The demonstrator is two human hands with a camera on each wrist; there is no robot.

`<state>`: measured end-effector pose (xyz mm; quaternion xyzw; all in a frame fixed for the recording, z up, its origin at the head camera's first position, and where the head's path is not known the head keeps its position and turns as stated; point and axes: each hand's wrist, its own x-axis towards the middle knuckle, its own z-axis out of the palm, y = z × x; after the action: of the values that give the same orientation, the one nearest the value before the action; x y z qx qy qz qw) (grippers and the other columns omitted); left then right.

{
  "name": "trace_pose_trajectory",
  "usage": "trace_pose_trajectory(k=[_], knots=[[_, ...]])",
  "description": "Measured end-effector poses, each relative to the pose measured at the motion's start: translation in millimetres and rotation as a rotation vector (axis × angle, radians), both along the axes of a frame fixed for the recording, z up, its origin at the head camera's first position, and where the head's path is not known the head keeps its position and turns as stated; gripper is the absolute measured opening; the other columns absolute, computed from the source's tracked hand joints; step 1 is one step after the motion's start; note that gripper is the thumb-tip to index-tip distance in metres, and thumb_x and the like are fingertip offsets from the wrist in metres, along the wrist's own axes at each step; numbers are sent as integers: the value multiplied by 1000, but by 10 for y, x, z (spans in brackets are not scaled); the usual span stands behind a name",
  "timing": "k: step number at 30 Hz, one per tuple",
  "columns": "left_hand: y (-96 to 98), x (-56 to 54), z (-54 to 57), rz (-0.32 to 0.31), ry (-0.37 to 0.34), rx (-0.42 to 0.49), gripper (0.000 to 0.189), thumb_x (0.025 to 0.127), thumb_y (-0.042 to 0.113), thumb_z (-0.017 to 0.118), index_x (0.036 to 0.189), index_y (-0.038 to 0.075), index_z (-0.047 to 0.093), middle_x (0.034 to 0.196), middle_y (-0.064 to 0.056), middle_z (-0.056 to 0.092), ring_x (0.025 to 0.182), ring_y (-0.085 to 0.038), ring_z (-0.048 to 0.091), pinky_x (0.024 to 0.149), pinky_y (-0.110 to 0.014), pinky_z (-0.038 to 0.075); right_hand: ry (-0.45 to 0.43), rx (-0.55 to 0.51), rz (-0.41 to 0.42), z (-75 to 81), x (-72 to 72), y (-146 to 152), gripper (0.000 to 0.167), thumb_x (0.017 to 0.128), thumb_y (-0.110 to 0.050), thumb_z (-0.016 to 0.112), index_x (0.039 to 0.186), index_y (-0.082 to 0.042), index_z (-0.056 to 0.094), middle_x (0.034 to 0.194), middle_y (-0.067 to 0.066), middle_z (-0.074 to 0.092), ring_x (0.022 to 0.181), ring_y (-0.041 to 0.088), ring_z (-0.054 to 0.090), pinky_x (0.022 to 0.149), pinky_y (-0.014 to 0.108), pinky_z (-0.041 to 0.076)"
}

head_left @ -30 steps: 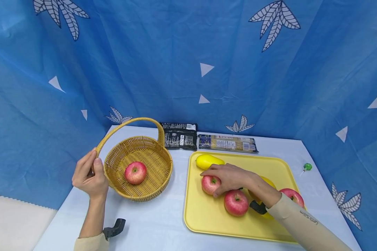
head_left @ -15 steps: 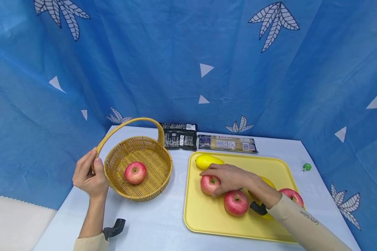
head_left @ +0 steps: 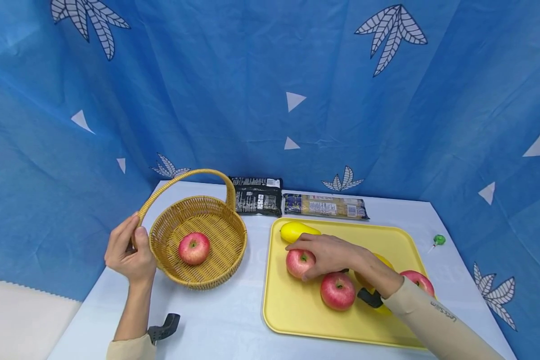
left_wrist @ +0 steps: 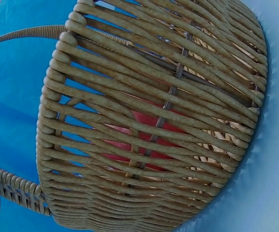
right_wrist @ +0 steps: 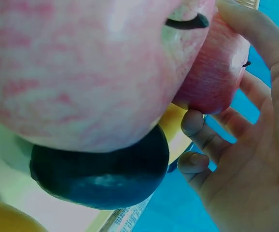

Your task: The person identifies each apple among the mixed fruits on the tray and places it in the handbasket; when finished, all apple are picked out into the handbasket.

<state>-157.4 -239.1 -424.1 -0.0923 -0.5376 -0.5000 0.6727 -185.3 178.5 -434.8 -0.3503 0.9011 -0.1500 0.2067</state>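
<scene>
My left hand (head_left: 132, 250) grips the near-left end of the handle (head_left: 186, 175) of a round wicker basket (head_left: 240, 250), which stands on the table. One red apple (head_left: 194, 248) sits inside it; in the left wrist view, red shows through the weave (left_wrist: 144, 130). At the yellow tray (head_left: 292, 315), my right hand (head_left: 330, 252) holds another apple (head_left: 299, 263) between thumb and fingers. The right wrist view shows the fingers around this apple (right_wrist: 216, 67). A nearer apple (right_wrist: 81, 72) and a dark, glossy oval thing (right_wrist: 101, 174) lie beside the hand.
A long yellow fruit (head_left: 298, 231) lies at the tray's far left. More apples (head_left: 338, 291) (head_left: 418, 281) and a yellow thing (head_left: 384, 260), partly under the forearm, share it. Black packets (head_left: 258, 196) and a noodle packet (head_left: 326, 206) line the back. A green lollipop (head_left: 439, 240) lies right.
The apple in my right hand has shifted very slightly left and away, and the thumb has moved with it. My left hand and the basket have stayed in place.
</scene>
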Motion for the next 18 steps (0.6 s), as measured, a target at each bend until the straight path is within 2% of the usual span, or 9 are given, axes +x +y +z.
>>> trace_pose_trajectory(k=[18], knots=[[-7,-1,0,-20,-1,-6,32,86,18,77,91,-14,74,92,-24,74,78,-6,69,65,-10,46,-7,-25,-4,59,21,-50,72,80,-55,75,145,-36,51,128,-14,54,101,7,56,85,35,52]])
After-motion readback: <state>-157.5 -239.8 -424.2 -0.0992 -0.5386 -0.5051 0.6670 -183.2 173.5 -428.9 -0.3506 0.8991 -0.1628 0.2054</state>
